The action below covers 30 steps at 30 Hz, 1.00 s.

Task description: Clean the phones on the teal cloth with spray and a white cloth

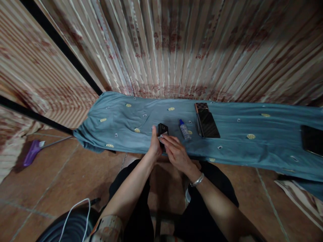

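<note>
My left hand (154, 145) is wrapped around a small black boxy object (163, 128), its thumb standing up along the side. Fingers of my right hand (178, 154) are closed on a small whitish piece (161, 136), perhaps tissue or cloth, and press it to the black object. My palms hide the lower part of that object. Just right of my hands, a clear bottle with a blue cap (185, 130) lies on the blue-green patterned cloth (151, 114). Farther right is a dark flat glossy device (209, 124), with a checkered piece (201, 107) at its far end.
Another dark flat device (312, 139) lies at the cloth's right end. Pleated curtains (171, 50) hang behind, and black poles (63, 43) stand at left. A purple broom (32, 153) is on the tiled floor. A white cable (75, 205) lies over a round black object (70, 227).
</note>
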Each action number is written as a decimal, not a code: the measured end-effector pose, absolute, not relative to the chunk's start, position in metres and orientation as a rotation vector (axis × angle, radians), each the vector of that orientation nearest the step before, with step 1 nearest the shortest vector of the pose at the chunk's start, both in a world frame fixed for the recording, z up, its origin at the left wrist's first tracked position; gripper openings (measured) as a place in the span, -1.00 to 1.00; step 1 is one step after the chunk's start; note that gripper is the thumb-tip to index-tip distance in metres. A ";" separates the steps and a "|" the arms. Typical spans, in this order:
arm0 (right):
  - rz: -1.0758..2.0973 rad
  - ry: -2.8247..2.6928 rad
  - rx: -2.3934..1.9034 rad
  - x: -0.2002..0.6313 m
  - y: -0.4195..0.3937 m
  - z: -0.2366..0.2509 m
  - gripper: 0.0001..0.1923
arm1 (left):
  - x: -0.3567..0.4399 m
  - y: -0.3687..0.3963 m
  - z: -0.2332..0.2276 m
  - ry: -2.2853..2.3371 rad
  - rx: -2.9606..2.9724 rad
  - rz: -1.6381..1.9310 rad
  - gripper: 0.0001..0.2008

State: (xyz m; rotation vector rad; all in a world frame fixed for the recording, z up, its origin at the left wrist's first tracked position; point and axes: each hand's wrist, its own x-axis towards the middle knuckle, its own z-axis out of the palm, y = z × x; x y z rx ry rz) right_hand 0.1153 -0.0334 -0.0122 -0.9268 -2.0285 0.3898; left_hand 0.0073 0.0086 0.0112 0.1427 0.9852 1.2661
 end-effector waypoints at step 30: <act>0.264 -1.883 -1.250 0.131 -0.006 -0.026 -0.53 | 0.029 -0.002 0.009 0.898 0.188 1.263 -0.56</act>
